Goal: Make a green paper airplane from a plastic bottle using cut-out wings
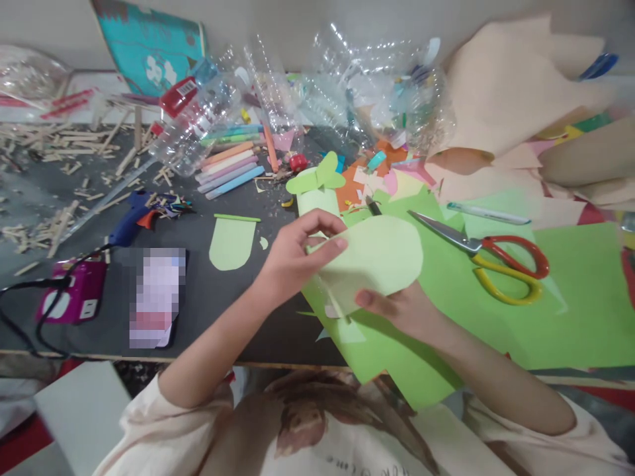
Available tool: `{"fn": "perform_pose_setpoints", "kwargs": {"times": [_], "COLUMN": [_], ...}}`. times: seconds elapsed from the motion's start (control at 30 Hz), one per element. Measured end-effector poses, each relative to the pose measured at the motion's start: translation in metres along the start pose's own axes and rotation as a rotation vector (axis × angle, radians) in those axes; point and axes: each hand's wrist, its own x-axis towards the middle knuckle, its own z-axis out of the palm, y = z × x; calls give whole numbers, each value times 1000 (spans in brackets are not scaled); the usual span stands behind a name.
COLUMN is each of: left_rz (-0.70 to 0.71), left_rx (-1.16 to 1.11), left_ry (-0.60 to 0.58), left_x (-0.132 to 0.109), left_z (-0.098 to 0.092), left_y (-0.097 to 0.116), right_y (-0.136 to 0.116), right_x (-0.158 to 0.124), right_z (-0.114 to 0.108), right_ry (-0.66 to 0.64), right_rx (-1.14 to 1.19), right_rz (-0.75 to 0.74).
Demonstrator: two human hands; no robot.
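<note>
A pale green paper cutout with a rounded end [381,251] is held over the table by both hands. My left hand [292,254] pinches its left end between thumb and fingers. My right hand [409,309] grips the lower edge, thumb on top and the other fingers hidden beneath. Just behind my left hand stands a pale green paper roll [317,201] topped by a bright green leaf-shaped piece [317,177]. A similar rounded paper piece with a green strip along its top [232,243] lies on the dark table to the left.
Scissors with red and yellow handles [483,258] and a pen [489,213] rest on green sheets [585,297] at right. Leftward are a phone [156,297], a blue glue gun [131,218], a purple box [74,294] and wood sticks. Clear plastic bottles [342,92] crowd the back.
</note>
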Motion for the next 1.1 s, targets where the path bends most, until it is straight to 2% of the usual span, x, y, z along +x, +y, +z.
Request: {"fn": "perform_pose_setpoints", "kwargs": {"times": [0.13, 0.2, 0.27, 0.3, 0.37, 0.43, 0.5, 0.57, 0.63, 0.7, 0.8, 0.87, 0.93, 1.0, 1.1], "left_rz": [30, 7, -36, -35, 19, 20, -29, -113, -189, -242, -302, -470, -680, -689, -685], "left_rx": [120, 131, 84, 64, 86, 238, 393, 508, 549, 681, 1068, 1225, 1271, 1282, 1310], "left_ry": [-105, -180, -158, -96, 109, 344, 558, 667, 662, 640, 626, 556, 517, 466, 457], "left_x": [-7, -13, -22, -28, -39, -47, -52, -54, -54, -53, -49, -44, -37, -31, -26], "left_z": [4, -5, -22, -34, -62, -93, -119, -133, -136, -135, -144, -161, -183, -206, -241], "left_y": [-1, -4, -5, -4, -1, 3, 4, 1, -3, -5, -3, -1, -2, -7, -19], "right_y": [-1, 1, 4, 7, 14, 20, 25, 27, 27, 26, 25, 26, 27, 29, 33], "right_x": [-3, -6, -10, -12, -13, -11, -7, 0, 5, 10, 11, 10, 8, 6, 4], "right_z": [2, -1, -6, -9, -15, -20, -25, -30, -35, -38, -39, -37, -35, -34, -34], "right_ry": [6, -17, -22, -3, 86, 222, 380, 526, 632, 683, 648, 593, 560, 543, 516], "right_rx": [69, 84, 109, 130, 188, 245, 289, 322, 347, 352, 335, 331, 324, 303, 271], "right_rz": [137, 247, 360, 400, 431, 423, 386, 320, 251, 199, 178, 194, 203, 197, 177]}}
